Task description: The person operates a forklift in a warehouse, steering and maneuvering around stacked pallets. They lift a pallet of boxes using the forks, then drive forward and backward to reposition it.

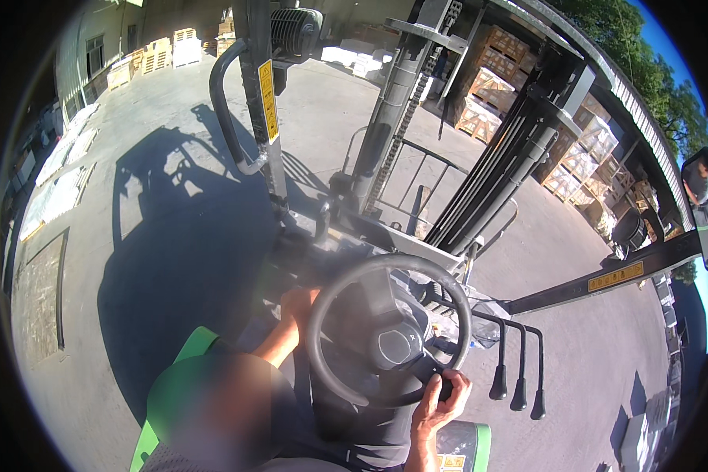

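A black steering wheel (313,330) with a dark hub (397,347) stands in front of me in a forklift cab. My right hand (440,405) is closed around a black spinner knob (446,385) at the wheel's lower right rim. Just left of the wheel, my left hand (295,305) reaches forward past the rim. Its fingers are hidden, so what it touches does not show. Three black-knobbed control levers (519,393) hang to the right of the wheel. A blurred round patch covers part of the lower left.
Ahead rises the forklift mast (499,169) with its chains and a load backrest (417,177). Wrapped crates on pallets (488,94) are stacked beyond it at the right. More pallets (157,55) stand far left. White slabs (67,157) lie along the left. A mirror (700,189) hangs at the right.
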Action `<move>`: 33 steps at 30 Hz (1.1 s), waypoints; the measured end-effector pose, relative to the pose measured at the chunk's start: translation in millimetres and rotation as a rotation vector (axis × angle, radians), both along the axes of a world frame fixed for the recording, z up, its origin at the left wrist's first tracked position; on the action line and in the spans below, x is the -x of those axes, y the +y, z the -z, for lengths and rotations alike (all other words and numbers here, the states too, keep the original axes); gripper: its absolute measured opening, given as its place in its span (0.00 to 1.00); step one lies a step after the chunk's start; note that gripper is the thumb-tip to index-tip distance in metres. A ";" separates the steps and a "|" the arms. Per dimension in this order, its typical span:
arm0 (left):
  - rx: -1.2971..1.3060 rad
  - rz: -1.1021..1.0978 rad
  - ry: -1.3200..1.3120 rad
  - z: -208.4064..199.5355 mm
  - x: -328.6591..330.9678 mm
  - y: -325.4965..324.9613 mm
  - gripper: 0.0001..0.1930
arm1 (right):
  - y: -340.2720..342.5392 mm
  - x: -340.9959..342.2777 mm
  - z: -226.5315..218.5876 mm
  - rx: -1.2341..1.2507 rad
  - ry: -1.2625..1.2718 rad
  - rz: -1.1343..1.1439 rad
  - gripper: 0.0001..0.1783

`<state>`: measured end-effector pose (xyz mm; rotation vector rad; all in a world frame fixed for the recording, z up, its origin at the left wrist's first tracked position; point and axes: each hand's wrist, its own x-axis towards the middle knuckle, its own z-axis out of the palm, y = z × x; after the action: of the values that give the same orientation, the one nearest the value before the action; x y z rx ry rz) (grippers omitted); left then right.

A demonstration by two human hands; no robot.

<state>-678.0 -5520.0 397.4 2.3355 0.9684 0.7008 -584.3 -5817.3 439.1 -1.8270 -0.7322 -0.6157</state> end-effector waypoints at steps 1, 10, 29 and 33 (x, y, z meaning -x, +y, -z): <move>0.004 -0.008 -0.003 -0.1 0.9 -0.9 0.09 | -0.8 0.3 -0.1 0.023 0.011 0.004 0.10; 0.007 -0.007 -0.127 13.3 -1.9 1.1 0.11 | -2.5 -0.1 6.8 -0.028 -0.010 0.016 0.10; -0.257 -0.008 0.154 -2.8 -60.4 -5.9 0.18 | -23.8 -63.3 -22.0 -0.010 -0.084 0.015 0.16; -0.228 -0.052 0.104 -4.8 -70.6 -12.8 0.19 | -32.0 -74.1 -26.5 -0.008 -0.082 -0.002 0.16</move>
<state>-607.3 -5532.7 402.2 2.5748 1.0459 0.7515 -510.2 -5849.3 465.6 -1.8022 -0.7854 -0.6946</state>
